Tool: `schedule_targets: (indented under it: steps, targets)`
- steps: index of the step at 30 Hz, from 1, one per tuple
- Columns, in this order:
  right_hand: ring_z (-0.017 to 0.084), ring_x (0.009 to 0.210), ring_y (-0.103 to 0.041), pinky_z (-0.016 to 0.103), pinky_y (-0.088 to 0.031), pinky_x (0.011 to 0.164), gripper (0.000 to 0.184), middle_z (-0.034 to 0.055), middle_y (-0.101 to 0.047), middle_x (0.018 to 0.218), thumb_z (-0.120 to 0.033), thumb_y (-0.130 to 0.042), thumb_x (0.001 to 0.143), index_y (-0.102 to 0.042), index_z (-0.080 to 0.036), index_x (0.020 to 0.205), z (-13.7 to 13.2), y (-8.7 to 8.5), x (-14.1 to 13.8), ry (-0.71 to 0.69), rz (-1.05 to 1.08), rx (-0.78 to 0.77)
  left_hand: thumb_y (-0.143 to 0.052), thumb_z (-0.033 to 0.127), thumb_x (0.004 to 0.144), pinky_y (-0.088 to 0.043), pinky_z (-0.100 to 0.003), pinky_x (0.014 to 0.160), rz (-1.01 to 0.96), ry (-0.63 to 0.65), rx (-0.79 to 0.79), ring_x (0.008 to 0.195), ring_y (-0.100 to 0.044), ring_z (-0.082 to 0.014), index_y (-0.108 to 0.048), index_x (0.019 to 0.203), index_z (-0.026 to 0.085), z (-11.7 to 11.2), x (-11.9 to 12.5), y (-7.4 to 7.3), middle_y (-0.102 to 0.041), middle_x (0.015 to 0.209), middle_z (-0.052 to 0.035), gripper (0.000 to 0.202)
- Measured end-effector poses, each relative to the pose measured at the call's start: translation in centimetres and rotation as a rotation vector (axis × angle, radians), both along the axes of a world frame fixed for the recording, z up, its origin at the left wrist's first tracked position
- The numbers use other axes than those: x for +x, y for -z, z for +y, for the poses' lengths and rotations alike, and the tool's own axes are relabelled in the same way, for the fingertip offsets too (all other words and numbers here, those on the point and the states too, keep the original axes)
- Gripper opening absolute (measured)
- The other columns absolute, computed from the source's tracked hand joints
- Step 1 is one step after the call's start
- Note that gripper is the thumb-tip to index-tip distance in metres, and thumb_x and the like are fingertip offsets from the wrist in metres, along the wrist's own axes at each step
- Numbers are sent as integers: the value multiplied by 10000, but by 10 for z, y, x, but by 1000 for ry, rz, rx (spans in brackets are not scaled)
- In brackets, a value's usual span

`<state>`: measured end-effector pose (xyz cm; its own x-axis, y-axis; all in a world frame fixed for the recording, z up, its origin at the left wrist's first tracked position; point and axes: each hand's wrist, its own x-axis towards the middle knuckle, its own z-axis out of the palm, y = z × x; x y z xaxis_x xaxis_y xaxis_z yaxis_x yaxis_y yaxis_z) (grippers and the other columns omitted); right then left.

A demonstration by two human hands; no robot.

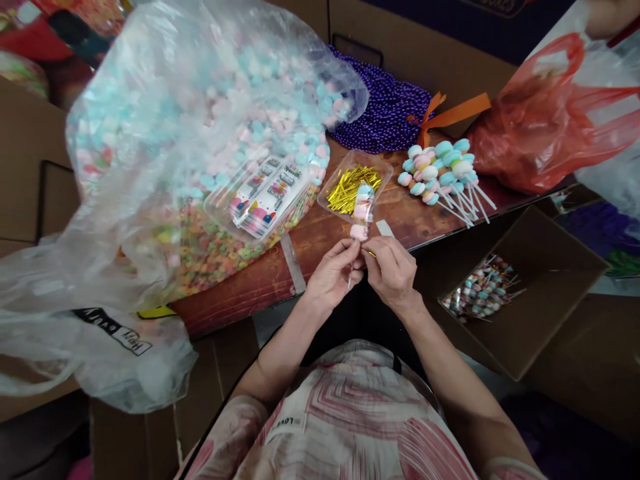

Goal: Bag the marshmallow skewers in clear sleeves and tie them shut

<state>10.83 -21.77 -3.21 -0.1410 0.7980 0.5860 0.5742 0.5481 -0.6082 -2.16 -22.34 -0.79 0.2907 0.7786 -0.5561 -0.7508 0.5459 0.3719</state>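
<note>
Cardboard (30, 160) stands left of a reddish-brown tabletop (215, 310). Rightward come a big clear bag (170, 30) of pastel sweets, a clear tray (216, 215) of printed cards (267, 193), and a second tray (384, 175) of gold ties (347, 190). Just before that, the left hand's (334, 268) fingers grasp a wrapped marshmallow skewer (363, 210) near its base; the right hand's (393, 269) pinch a gold tie (371, 254) beside it. Farther right are loose skewers (443, 167), a red bag (530, 127) and, lower, a box (555, 287) holding more skewers (483, 287).
</note>
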Motion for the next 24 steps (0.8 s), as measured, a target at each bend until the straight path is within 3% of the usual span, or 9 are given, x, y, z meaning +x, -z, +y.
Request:
schedule_targets:
  steps: [5, 9, 11, 13, 16, 18, 20, 22, 24]
  targets:
    - [177, 743, -630, 326, -526, 711, 140, 31, -662, 801, -202, -538, 955, -626, -229, 850, -12, -15, -6, 24, 177, -153, -795, 529, 776, -515, -244, 653, 82, 33, 176, 748, -619, -127, -693, 860, 177, -1, 6, 5, -641, 801, -16, 376]
    - [147, 684, -593, 282, -496, 662, 132, -16, -634, 749, -225, -577, 952, -618, -227, 827, -23, -38, 1, 55, 320, -330, -599, 710, 841, -524, -325, 862, 268, -24, 471, 971, -618, -197, -750, 774, 193, -5, 1, -4, -660, 949, -76, 542]
    - [156, 710, -611, 294, -502, 684, 120, -9, -651, 769, -224, -592, 948, -635, -232, 836, -26, -46, 3, 60, 332, -309, -549, 693, 880, -494, -340, 941, 460, -23, 586, 1000, -596, -209, -731, 647, 191, -10, -2, -8, -650, 918, -86, 583]
    - [172, 743, -636, 318, -515, 713, 95, 6, -675, 805, -214, -611, 939, -659, -243, 862, -29, -50, 2, 52, 319, -246, -542, 672, 896, -480, -340, 944, 594, -4, 581, 950, -592, -201, -716, 629, 192, -14, -2, -9, -637, 851, -73, 576]
    - [186, 765, -652, 340, -524, 730, 72, 21, -700, 836, -215, -648, 919, -698, -251, 880, -35, -48, 3, 47, 327, -192, -629, 636, 864, -479, -297, 865, 593, 43, 529, 846, -580, -162, -712, 668, 189, -17, 0, -6, -615, 793, -35, 495]
    - [175, 727, -631, 326, -514, 695, 96, 15, -687, 798, -251, -638, 937, -724, -250, 892, -42, -43, 7, 66, 396, -295, -685, 554, 862, -472, -289, 874, 574, 76, 558, 873, -596, -159, -723, 678, 184, -19, 3, -5, -638, 827, -35, 415]
    - [160, 659, -589, 306, -484, 623, 180, 10, -662, 746, -321, -596, 971, -740, -241, 899, -51, -36, 13, 44, 514, -495, -738, 447, 847, -465, -308, 911, 629, 66, 600, 933, -617, -180, -754, 719, 190, -20, 8, -5, -679, 887, -49, 288]
    - [144, 597, -537, 292, -442, 564, 234, 8, -637, 696, -372, -611, 962, -737, -224, 833, -61, -26, 19, -28, 599, -691, -797, 360, 797, -466, -331, 909, 723, 22, 642, 927, -625, -198, -771, 752, 207, -20, 13, -6, -700, 889, -54, 161]
    - [130, 571, -500, 279, -403, 533, 239, 5, -614, 666, -383, -681, 912, -716, -209, 753, -70, -15, 24, -57, 675, -805, -822, 289, 764, -468, -341, 889, 788, 65, 754, 885, -629, -204, -764, 716, 219, -16, 16, -9, -703, 851, -54, 102]
